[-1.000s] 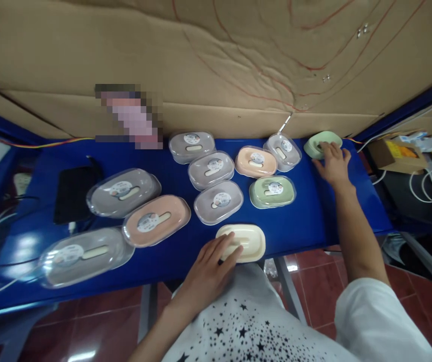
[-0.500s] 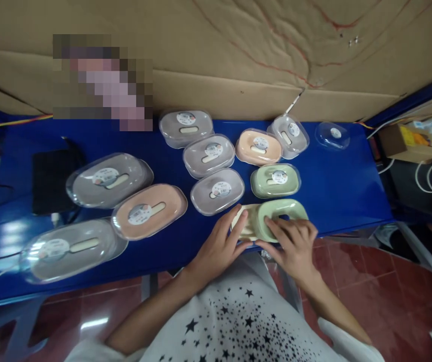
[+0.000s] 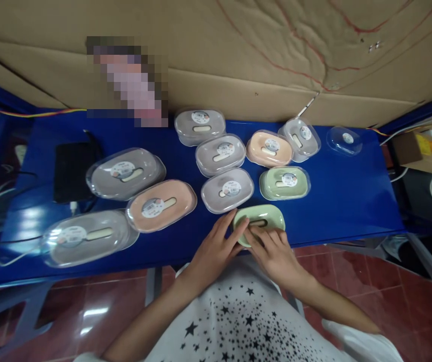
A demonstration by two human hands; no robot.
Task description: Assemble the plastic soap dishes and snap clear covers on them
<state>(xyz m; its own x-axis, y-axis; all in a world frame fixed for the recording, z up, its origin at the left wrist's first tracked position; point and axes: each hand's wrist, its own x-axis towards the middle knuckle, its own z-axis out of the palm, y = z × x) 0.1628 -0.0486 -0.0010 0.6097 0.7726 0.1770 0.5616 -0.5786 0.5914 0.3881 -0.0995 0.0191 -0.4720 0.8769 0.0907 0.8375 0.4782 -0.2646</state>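
Note:
A glossy green oval dish (image 3: pixel 274 215) with a slot in its middle lies at the front edge of the blue table, without a clear lid over it. My left hand (image 3: pixel 216 244) grips its left end, with fingertips on the rim. My right hand (image 3: pixel 272 251) presses on its front side, fingers bent over the rim near the slot. The cream base below is hidden by the dish and my hands. Just behind stands a green oval box (image 3: pixel 287 183) under a clear lid with a round label.
Around them on the table (image 3: pixel 351 201) stand several lidded grey boxes (image 3: pixel 216 156) and peach boxes (image 3: pixel 182 201). A loose clear lid (image 3: pixel 344 141) lies at the back right. To the left are a black device (image 3: pixel 73 171) and cables. A cardboard-covered wall (image 3: pixel 216 90) rises behind.
The green dish has moved left and now covers the cream base that showed beside it. My right hand has moved left with it, close to my left hand. The view has shifted slightly.

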